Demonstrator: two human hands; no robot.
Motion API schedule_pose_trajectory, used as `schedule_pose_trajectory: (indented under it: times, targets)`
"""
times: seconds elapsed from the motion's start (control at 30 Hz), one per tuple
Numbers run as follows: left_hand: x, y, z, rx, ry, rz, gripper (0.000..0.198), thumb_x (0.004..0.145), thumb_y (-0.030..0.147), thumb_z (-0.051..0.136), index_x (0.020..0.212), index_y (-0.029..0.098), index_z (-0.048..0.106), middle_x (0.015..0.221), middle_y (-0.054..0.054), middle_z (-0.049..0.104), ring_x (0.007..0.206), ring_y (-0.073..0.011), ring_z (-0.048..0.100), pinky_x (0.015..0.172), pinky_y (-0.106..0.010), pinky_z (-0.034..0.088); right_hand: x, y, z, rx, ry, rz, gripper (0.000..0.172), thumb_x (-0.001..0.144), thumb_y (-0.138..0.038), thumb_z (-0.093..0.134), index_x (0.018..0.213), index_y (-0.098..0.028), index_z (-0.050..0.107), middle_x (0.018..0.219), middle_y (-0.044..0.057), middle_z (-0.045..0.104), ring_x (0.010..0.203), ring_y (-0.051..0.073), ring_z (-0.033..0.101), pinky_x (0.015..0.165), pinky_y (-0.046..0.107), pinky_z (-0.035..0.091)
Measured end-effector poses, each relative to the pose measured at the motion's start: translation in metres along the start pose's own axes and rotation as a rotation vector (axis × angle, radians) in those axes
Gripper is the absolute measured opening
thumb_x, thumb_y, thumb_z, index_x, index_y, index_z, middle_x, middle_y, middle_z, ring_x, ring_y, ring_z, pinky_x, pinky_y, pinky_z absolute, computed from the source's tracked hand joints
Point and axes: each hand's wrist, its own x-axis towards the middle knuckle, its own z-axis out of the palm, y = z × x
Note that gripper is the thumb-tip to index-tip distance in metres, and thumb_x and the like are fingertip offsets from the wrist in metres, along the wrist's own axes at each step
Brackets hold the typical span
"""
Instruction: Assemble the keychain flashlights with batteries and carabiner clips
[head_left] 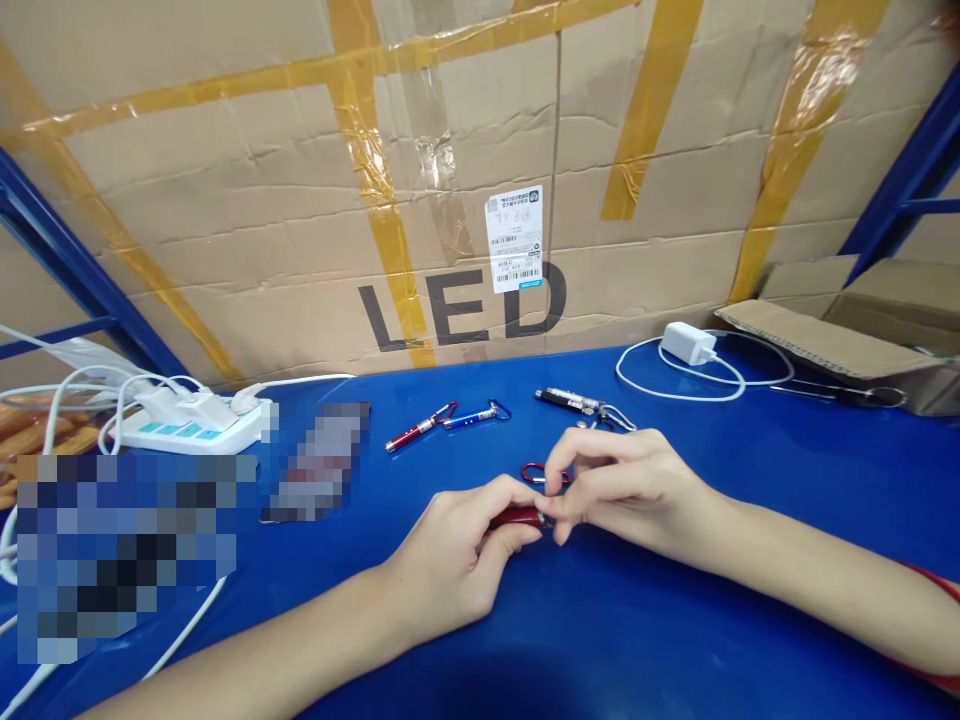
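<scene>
My left hand (469,545) is closed around a small red keychain flashlight (517,517), with its end pointing right. At that end, the thumb and fingers of my right hand (626,490) are pinched together. A tiny metallic bit shows between them, too small and covered to make out. Just behind the fingertips is a red carabiner clip (534,470), partly hidden by my right hand. Farther back lie a red keychain flashlight (411,434) and a blue one (471,417), each with a clip. Black and silver ones (574,400) lie together behind my right hand.
A blue table surface (637,620) lies under everything. On the left are a white power strip (195,430) with cables and two blurred-out items. At the back right, a white charger (686,343) trails its cable beside an open cardboard box (825,340). A large taped carton (262,220) stands behind.
</scene>
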Motion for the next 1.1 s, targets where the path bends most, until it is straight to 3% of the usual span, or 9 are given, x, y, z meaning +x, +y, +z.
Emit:
schedule_pose_trajectory:
  times: [0.57, 0.93, 1.1]
  targets:
    - [0.0, 0.0, 0.002, -0.049, 0.045, -0.097, 0.009, 0.086, 0.019, 0.046, 0.077, 0.019, 0.046, 0.064, 0.0, 0.061, 0.055, -0.0124, 0.057, 0.05, -0.019, 0.042, 0.007, -0.006, -0.001, 0.046, 0.039, 0.086, 0.014, 0.081, -0.019, 0.063, 0.069, -0.017, 0.069, 0.073, 0.001, 0.058, 0.06, 0.006, 0.056, 0.053, 0.016, 0.041]
    - [0.002, 0.001, 0.001, -0.122, 0.055, -0.12, 0.005, 0.088, 0.017, 0.045, 0.087, 0.02, 0.049, 0.068, 0.002, 0.063, 0.06, -0.0099, 0.059, 0.057, -0.017, 0.044, 0.009, -0.003, -0.007, 0.115, 0.022, 0.094, 0.008, 0.079, -0.022, 0.065, 0.078, -0.016, 0.07, 0.078, 0.003, 0.058, 0.064, 0.008, 0.056, 0.058, 0.019, 0.046]
    - [0.006, 0.004, -0.001, -0.148, 0.047, -0.164, 0.006, 0.088, 0.019, 0.043, 0.088, 0.019, 0.049, 0.065, 0.002, 0.062, 0.059, -0.0109, 0.057, 0.06, -0.019, 0.043, 0.011, -0.003, -0.007, 0.122, 0.036, 0.12, 0.014, 0.079, -0.028, 0.065, 0.08, -0.016, 0.071, 0.076, 0.003, 0.059, 0.066, 0.009, 0.057, 0.058, 0.019, 0.047]
